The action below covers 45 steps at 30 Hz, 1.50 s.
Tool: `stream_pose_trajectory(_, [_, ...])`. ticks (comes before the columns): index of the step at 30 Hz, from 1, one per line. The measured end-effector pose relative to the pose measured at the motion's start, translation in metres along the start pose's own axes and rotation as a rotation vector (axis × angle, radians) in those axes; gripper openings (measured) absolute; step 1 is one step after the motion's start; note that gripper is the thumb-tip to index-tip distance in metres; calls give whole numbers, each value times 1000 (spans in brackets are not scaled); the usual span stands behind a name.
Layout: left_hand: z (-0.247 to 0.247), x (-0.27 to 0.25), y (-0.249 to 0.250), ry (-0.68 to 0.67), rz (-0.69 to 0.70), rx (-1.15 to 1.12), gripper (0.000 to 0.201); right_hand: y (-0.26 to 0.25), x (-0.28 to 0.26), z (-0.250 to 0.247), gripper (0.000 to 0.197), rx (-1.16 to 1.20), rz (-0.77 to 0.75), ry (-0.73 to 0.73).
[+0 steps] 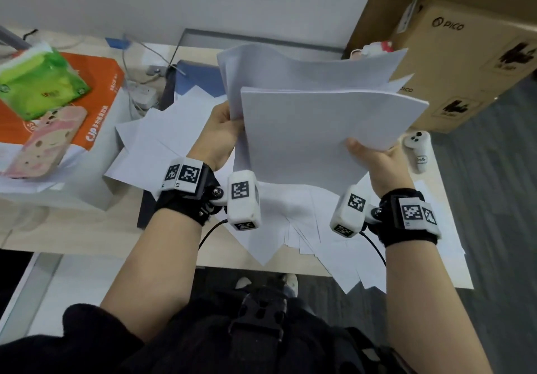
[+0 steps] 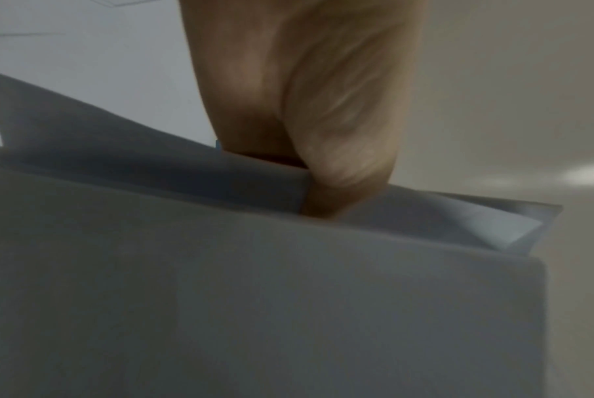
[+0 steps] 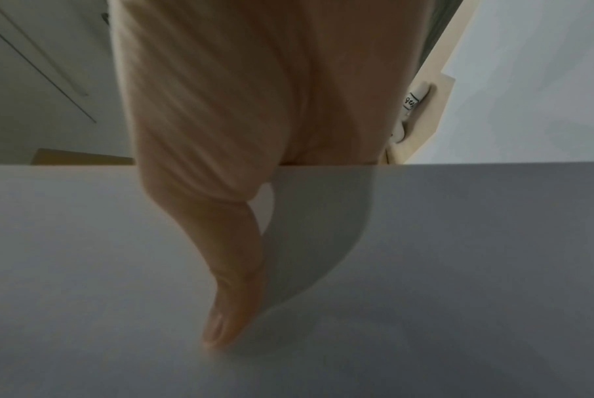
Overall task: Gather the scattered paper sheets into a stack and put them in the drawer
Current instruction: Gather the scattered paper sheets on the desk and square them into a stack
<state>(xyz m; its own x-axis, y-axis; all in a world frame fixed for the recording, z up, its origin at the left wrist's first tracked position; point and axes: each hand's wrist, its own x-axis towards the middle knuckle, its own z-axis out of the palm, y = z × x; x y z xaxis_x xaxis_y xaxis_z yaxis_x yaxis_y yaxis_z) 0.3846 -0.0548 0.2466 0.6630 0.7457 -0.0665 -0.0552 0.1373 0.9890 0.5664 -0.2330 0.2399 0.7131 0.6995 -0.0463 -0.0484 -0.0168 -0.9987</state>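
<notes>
Both hands hold white paper up above the desk. My right hand (image 1: pixel 374 152) grips a thick, squared stack of sheets (image 1: pixel 319 129) at its right edge, thumb (image 3: pixel 231 309) flat on top. My left hand (image 1: pixel 223 129) grips the left edge of a looser bundle of sheets (image 1: pixel 305 65) that fans out behind the stack; its fingers are tucked between the sheets (image 2: pixel 322 194). More loose sheets (image 1: pixel 293 222) lie scattered on the desk under and around both hands. No drawer is in view.
An orange paper ream (image 1: pixel 90 112) sits at the left with a green tissue pack (image 1: pixel 37 83) and a pink phone (image 1: pixel 43 144) on it. Cardboard boxes (image 1: pixel 453 54) stand at the back right. A white controller (image 1: pixel 418 150) lies by the desk's right edge (image 1: pixel 447 213).
</notes>
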Motion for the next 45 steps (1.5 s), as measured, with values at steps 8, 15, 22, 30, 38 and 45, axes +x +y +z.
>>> stream_pose_trajectory(8, [18, 11, -19, 79, -136, -61, 42, 11, 6, -11, 21, 18, -6, 130])
stream_pose_trajectory(15, [32, 17, -35, 51, -184, -175, 21, 35, 10, -14, 28, 101, 16, 243])
stream_pose_trajectory(22, [40, 25, -50, 158, -97, -11, 18, 54, 15, -16, 21, 127, 85, 304])
stream_pose_trajectory(30, [44, 29, -54, 107, -130, -44, 12, 64, 26, -29, 53, 184, 159, 319])
stream_pose_trajectory(38, [33, 30, -50, 99, -106, -83, 17, 46, 35, -27, 30, -20, 110, 111])
stream_pose_trajectory(45, [20, 30, -56, 134, -80, 23, 13, 54, 37, -25, 33, -18, 151, 73])
